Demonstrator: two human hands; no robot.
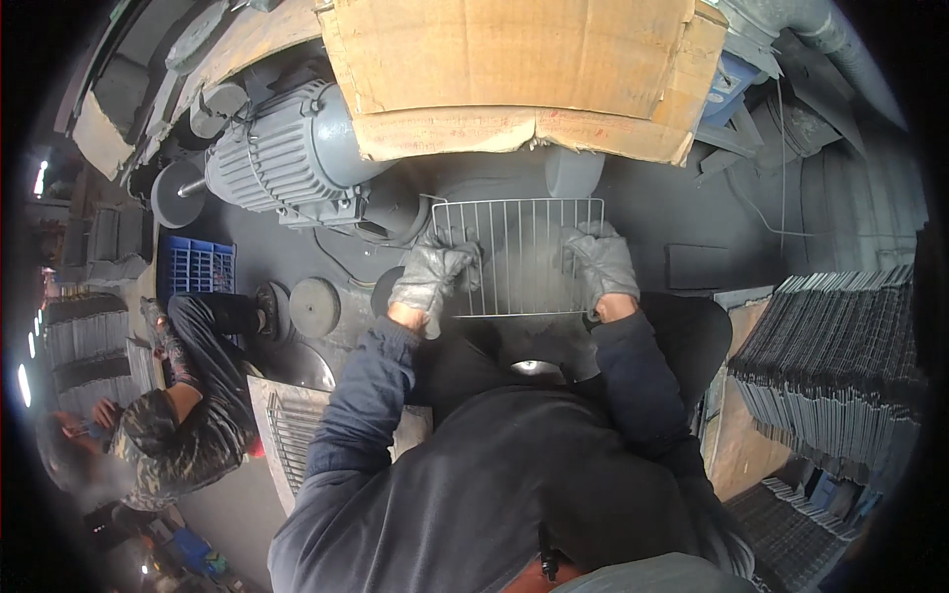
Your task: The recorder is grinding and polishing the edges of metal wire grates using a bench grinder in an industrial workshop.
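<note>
A rectangular metal wire rack (519,257) with thin parallel bars is held up in front of my lap. My left hand (435,273), in a worn grey glove, is closed round its left side. On the opposite side my right hand (601,267), gloved the same way, grips the rack's right edge. Just beyond the rack's far edge a grey wheel (574,174) shows below a cardboard sheet (514,59). Both sets of fingers are partly hidden behind the bars and glove folds.
A grey electric motor (287,148) sits at the far left. Round discs (315,307) lie on the dusty floor. Tall stacks of wire racks (830,366) stand at my right; more racks (287,435) lie beside my left arm. Another person (188,425) sits at left near a blue crate (201,265).
</note>
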